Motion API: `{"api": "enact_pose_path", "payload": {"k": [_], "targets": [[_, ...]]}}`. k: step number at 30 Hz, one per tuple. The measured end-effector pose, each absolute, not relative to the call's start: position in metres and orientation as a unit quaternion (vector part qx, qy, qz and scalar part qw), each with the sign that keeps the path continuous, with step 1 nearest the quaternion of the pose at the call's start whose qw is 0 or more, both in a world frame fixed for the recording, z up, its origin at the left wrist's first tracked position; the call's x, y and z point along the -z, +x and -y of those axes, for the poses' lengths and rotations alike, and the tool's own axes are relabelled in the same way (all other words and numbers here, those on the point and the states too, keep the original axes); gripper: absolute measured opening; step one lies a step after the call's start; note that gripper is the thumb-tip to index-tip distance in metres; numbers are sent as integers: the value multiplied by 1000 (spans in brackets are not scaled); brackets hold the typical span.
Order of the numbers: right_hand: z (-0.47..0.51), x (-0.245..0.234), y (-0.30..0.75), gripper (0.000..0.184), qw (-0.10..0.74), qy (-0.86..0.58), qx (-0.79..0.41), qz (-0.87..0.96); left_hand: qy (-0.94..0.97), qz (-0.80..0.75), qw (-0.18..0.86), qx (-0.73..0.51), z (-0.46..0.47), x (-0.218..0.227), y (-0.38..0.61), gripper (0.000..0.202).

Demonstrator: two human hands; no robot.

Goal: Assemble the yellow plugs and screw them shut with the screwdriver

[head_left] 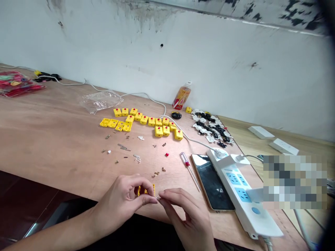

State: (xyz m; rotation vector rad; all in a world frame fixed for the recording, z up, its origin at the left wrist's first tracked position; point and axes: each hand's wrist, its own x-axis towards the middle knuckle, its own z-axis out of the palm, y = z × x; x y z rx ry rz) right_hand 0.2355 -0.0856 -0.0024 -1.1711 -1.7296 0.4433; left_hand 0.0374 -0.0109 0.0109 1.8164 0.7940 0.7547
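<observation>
Yellow plastic connector housing [146, 190], partly hidden behind fingers, seems open-framed; long axis runs crosswise, left to right, near front edge of plywood bench [78, 167]. Left hand [123, 205] curled, gripping housing. Right hand [185, 216] pinching small metal pin [157, 198] between thumb and forefinger, pin pointing left toward housing.

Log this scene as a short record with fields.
Left hand: holding a yellow plastic housing
Right hand: pinching a small metal part beside the housing
Nearest tools: red-handled screwdriver
Loose parts: small brass pieces
Further along: rows of yellow housings
Also on the wooden table: smartphone, white power strip
</observation>
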Motion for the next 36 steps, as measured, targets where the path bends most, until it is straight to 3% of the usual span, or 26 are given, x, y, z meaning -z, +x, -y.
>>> {"api": "enact_pose_path", "payload": {"k": [6, 8, 13, 20, 32, 36], "targets": [[81, 8, 244, 23, 422, -521, -145, 727, 811, -274, 343, -385, 12, 6, 35, 31], [81, 10, 246, 24, 397, -533, -140, 734, 836, -263, 322, -357, 12, 10, 34, 25], [81, 15, 247, 25, 366, -524, -159, 753, 849, -257, 326, -327, 12, 17, 34, 11], [82, 14, 246, 20, 351, -501, -150, 777, 852, -263, 318, -322, 12, 19, 35, 11], [84, 14, 243, 35, 265, -481, -121, 827, 854, -271, 316, -311, 12, 18, 35, 16], [82, 15, 240, 34, 271, -481, -109, 827, 854, -280, 317, -305, 14, 17, 38, 18]]}}
